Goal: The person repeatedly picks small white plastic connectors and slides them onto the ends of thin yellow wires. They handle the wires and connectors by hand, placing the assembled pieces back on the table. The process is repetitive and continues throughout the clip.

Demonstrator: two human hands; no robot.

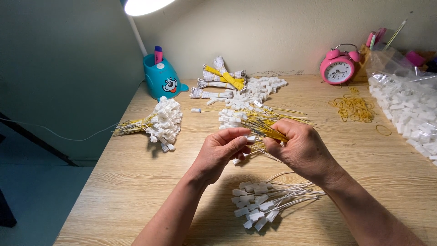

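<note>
Two hands working mid-tabletop (136, 182), well in front of the pink alarm clock (337, 67): left hand (223, 148) pinching a white connector (251, 138), right hand (302, 148) gripping a yellow wire bundle (268, 130).

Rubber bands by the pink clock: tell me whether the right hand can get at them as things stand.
Probably yes, once freed. The rubber bands lie loose on bare table beyond the right hand with nothing between, but that hand's grip is closed on yellow wires.
</note>
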